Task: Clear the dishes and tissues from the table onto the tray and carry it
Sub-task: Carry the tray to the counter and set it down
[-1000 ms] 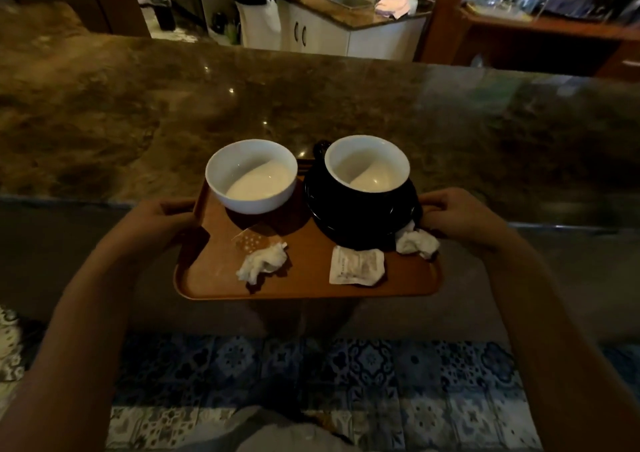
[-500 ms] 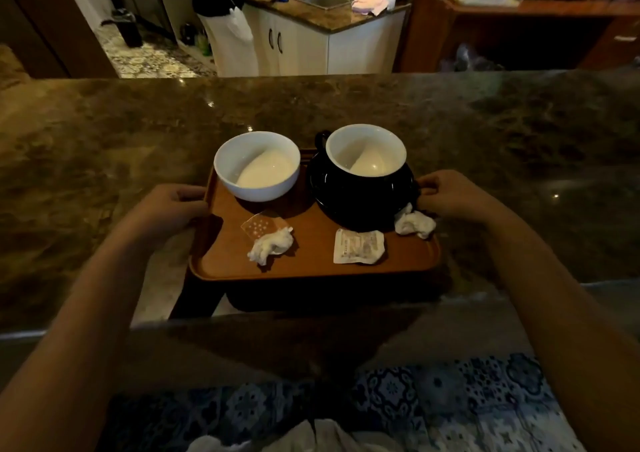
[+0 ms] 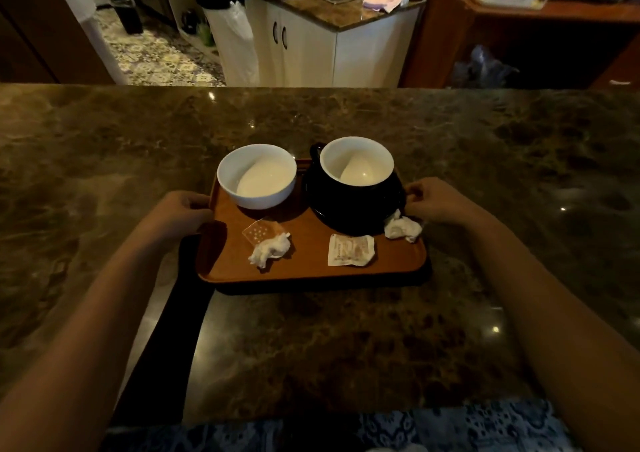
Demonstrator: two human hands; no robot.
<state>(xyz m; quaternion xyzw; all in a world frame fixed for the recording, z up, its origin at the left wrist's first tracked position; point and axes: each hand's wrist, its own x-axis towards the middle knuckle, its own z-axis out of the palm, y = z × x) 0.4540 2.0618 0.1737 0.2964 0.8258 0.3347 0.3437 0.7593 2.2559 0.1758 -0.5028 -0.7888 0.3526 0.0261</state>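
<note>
Head view: an orange-brown tray (image 3: 311,264) is seen on the dark marble worktop (image 3: 311,340), its near edge casting a shadow, so whether it rests or is just lifted cannot be told.
Left grip: the left hand (image 3: 180,211) is closed on the tray's left short edge, thumb laid over the rim.
Right grip: the right hand (image 3: 436,200) is curled at the tray's right short edge; firm clamping cannot be confirmed, since the fingers are partly hidden.
Load at the tray's far side: a white bowl (image 3: 257,175) stands far-left and a black cup (image 3: 356,174) on a black saucer (image 3: 349,221) far-right; each shows pale liquid inside.
Load at the tray's near side: 2 crumpled tissues (image 3: 269,249) (image 3: 403,229), a clear wrapper (image 3: 258,235) and a printed sachet (image 3: 350,250) lie loose.
Handling: the tray is judged stiff and smooth, so the crockery could slide if it is tipped; the ceramics are judged heavy and breakable, the paper light enough to blow off.
Balance: weight is judged biased toward the tray's far side, so a level carry is called for.
Hold: the 2 short edges, opposite each other, are judged the best places to take hold.
</note>
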